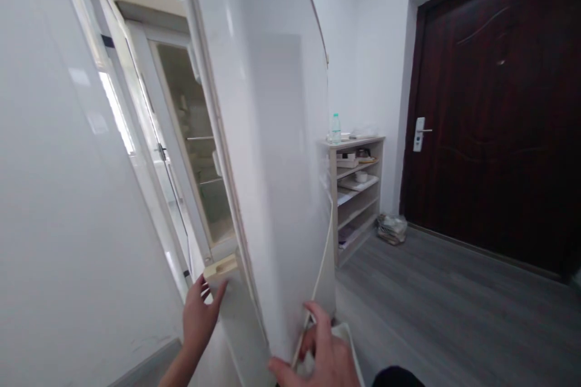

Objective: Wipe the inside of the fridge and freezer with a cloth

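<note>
A tall, glossy white appliance that looks like a refrigerator [281, 151] stands close in front of me, slanted in the picture. My left hand [202, 311] is at its left side, thumb in front and fingers behind, gripping a white door [238, 308] by its cream-coloured top corner [221, 267]. A thin white cord [324, 254] runs down the appliance's right side. My right hand [320, 347] is curled around the cord low down, its thumb near the appliance's lower edge. Part of the right fingers' contact is hidden.
A white shelf unit [358, 143] with a plastic bottle [336, 129] on top stands behind. A bundle in clear plastic [391, 228] lies on the grey floor [436, 308] beside a dark red door [494, 121]. A white container [347, 338] is by my right hand. A glazed door [195, 139] shows at left.
</note>
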Tool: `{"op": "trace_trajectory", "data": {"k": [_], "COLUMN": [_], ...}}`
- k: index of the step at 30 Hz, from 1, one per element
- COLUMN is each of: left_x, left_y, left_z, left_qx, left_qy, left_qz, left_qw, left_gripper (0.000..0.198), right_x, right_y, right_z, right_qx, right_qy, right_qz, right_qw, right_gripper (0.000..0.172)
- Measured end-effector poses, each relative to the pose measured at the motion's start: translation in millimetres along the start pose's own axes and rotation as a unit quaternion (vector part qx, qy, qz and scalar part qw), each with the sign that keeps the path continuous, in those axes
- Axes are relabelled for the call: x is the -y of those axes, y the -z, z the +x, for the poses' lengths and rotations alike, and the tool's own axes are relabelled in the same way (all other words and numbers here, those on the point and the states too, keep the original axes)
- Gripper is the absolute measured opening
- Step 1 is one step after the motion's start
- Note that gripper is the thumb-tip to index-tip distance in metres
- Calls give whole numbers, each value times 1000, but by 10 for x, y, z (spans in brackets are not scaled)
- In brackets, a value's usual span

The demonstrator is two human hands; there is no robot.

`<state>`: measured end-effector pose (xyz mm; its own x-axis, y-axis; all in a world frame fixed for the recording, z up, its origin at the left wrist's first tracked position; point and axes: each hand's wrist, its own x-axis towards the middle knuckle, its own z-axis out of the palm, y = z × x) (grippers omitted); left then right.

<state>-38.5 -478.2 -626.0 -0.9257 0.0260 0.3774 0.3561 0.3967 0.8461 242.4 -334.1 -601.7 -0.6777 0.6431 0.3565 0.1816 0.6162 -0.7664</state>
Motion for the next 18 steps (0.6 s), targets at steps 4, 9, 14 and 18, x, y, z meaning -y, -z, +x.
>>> {"op": "trace_trajectory", "data": {"k": [4, 9, 14, 18], "left_x": [264, 465, 457, 433], "left_y": [-28, -67, -78, -79], "left_z": [-200, -274, -263, -249], "left_qx": [23, 25, 20, 17], "left_qy": [-23, -25, -22, -31], "left_qz": [-49, -68, -45, -7], "left_qw": [998, 997, 999, 999], "left_gripper": [68, 56, 62, 64], "right_x": [443, 937, 1126, 1184], "right_y": [-386, -665, -1008, -1160], "right_z": [256, 683, 1097, 1259], "right_qx": [59, 136, 157, 159], "right_qy": [82, 147, 188, 212], "right_qz": [4, -24, -57, -79], "right_qw": [995, 979, 968, 961], "right_gripper": [68, 49, 58, 66]}}
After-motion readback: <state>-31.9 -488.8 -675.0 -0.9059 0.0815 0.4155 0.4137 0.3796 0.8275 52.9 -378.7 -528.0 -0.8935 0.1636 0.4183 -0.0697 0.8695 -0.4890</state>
